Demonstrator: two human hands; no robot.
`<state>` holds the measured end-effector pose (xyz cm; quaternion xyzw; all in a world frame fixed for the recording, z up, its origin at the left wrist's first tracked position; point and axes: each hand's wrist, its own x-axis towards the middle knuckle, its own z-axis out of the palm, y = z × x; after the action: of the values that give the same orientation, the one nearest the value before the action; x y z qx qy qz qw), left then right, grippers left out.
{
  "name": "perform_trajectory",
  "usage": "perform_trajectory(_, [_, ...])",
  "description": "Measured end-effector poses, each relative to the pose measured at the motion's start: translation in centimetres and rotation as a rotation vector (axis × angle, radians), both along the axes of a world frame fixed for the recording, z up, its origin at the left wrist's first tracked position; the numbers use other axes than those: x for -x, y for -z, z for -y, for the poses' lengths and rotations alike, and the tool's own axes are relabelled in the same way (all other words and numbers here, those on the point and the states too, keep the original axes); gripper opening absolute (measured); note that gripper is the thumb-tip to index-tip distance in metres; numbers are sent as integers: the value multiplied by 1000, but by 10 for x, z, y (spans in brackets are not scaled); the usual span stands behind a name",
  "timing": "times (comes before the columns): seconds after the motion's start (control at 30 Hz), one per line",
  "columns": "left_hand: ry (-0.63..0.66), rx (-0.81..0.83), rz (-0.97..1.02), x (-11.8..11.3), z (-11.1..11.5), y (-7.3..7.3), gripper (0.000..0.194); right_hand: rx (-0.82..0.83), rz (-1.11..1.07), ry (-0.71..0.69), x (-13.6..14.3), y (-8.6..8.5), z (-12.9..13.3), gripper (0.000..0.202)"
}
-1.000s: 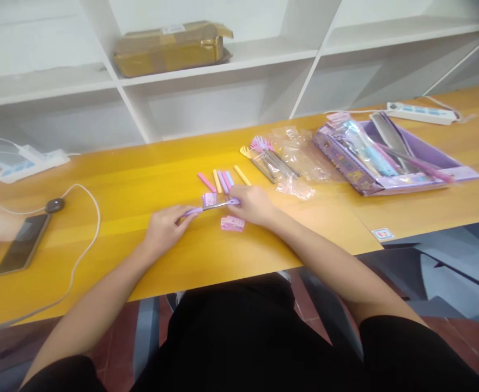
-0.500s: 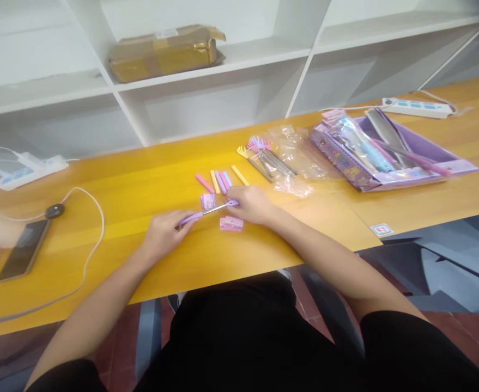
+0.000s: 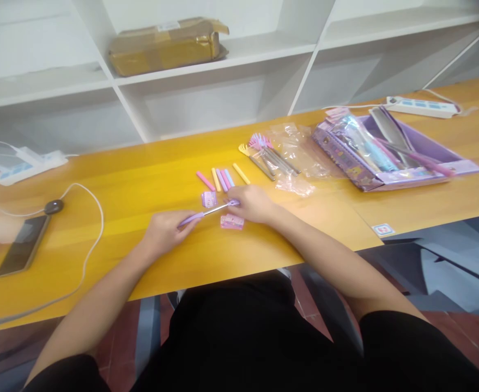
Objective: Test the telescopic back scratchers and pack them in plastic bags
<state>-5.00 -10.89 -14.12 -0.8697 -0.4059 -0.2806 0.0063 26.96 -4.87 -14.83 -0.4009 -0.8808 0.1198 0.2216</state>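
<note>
A slim stick with a purple handle and a silver metal rod (image 3: 214, 210) spans the gap between my hands. My left hand (image 3: 166, 233) is closed around its purple handle. At the other end, my right hand (image 3: 252, 203) pinches the purple head of the stick. Just behind the rod lies a small purple packet (image 3: 208, 199), and in front of it a pink packet (image 3: 231, 221). Several coloured tubes (image 3: 222, 179) in pink, yellow, purple and blue lie behind my right hand. Farther back are several metal rods with claw-shaped heads (image 3: 268, 155).
Clear plastic wrappers (image 3: 296, 158) and a purple display box (image 3: 357, 163) with packed items lie to the right. On the left are a phone (image 3: 23, 245), a white cable and a power strip (image 3: 30, 166). White shelves (image 3: 214, 65) stand behind the table (image 3: 112, 218).
The camera view has shifted slightly. Both hands keep the same hold on the purple stick.
</note>
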Motion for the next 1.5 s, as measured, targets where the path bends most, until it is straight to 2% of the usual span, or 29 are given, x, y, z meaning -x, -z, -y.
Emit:
perform_trajectory(0.43, [-21,66,-87,3,-1,-1,64,9,41,-23,0,1,-2,9])
perform_trajectory(0.8, [17,121,-110,8,-6,1,56,12,76,-9,-1,-1,0,8])
perform_trajectory(1.03, [-10,70,-148,22,-20,-4,60,24,156,-13,2,-6,2,12])
perform_trajectory(1.2, [-78,-7,-133,48,-43,-15,61,-1,197,69,-11,-18,-5,19])
perform_trajectory(1.4, [-158,-85,-89,107,-76,-37,74,-87,170,319,-70,-38,-31,31])
perform_trajectory(1.5, [-176,-85,-90,125,-86,-43,77,-119,149,413,-95,-43,-39,37])
